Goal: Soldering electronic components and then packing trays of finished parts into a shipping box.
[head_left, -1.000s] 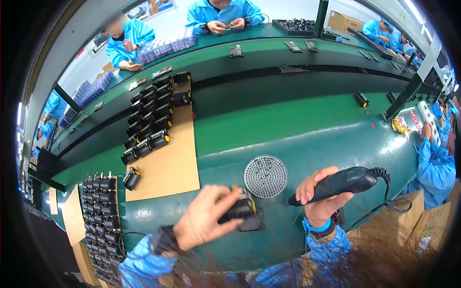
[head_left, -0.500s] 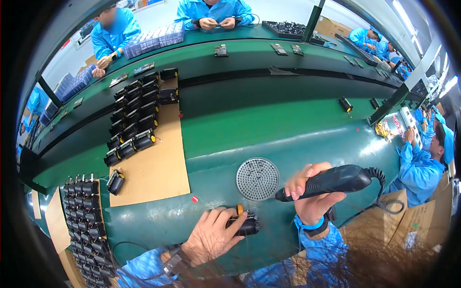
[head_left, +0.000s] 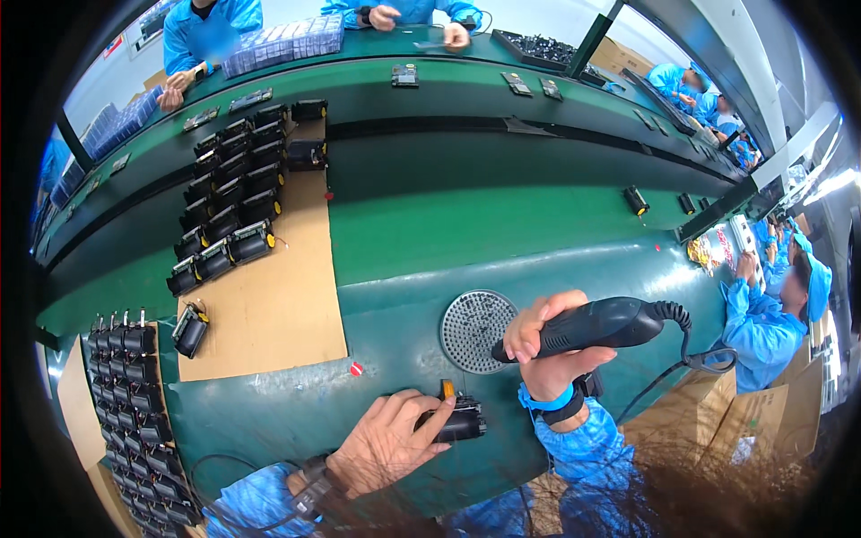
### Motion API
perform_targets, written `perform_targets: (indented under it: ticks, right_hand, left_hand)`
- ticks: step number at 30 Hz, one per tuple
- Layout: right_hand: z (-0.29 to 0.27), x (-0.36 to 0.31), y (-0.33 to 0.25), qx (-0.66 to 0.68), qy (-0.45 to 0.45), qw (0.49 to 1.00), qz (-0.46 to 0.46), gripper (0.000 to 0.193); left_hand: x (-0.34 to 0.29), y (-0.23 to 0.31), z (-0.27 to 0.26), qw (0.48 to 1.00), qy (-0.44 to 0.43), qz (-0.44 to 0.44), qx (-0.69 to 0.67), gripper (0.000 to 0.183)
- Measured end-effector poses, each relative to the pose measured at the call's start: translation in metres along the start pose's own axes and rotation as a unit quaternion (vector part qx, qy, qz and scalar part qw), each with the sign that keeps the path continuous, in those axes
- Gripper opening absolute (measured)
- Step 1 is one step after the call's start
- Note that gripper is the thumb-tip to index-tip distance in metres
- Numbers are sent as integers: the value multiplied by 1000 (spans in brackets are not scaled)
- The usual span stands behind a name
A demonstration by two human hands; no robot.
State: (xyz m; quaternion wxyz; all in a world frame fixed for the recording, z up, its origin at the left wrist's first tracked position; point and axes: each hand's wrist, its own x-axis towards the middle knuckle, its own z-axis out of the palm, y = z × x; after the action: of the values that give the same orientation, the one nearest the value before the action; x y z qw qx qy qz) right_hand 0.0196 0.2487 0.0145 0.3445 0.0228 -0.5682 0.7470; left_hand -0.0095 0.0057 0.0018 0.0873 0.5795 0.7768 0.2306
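Clock centred mid-view, 12 at the far side. Half past 6: left hand [head_left: 386, 444], thumb and fingers pinching one black unit [head_left: 462, 423], which sits just before 6 on the green bench [head_left: 574, 269], its yellow tab [head_left: 447, 389] standing up by the index finger. Good practice, I'd judge: brace the unit low, fingers clear of its open top. Near 5: round tray [head_left: 442, 336] of small dark pieces [head_left: 478, 321]. At 4: right hand [head_left: 556, 345], fingers wrapped round a black hand tool [head_left: 614, 325], its tip over the tray's near right edge; contact with a piece, cannot tell. Best, probably, to bring the tip down upright on a single piece, wrist loose, coiled cord [head_left: 683, 325] slack toward 3. Counts, left to right: at 8, packed rows of units [head_left: 126, 394], too tight to count; half past 8, one lone unit [head_left: 191, 331] on one cardboard sheet [head_left: 278, 296]; toward 10, a cluster [head_left: 229, 197] of some twenty, overlapping; one unit in hand; one tray, pieces too many to count; one tool; three circuit boards [head_left: 405, 75] between 12 and 1; half past 2, two loose units [head_left: 636, 200], maybe a third.
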Motion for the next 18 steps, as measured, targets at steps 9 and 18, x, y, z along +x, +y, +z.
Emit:
perform_targets:
  ticks: [9,18]
  right_hand:
    - [-1,-2,7,-10,-14,1000,11,87]
    - [5,0,-5,14,-9,1000,-7,85]
  left_hand:
    - [-1,0,4,1000,19,1,-7,65]
    - [2,6,4,998,24,-36,-43,63]
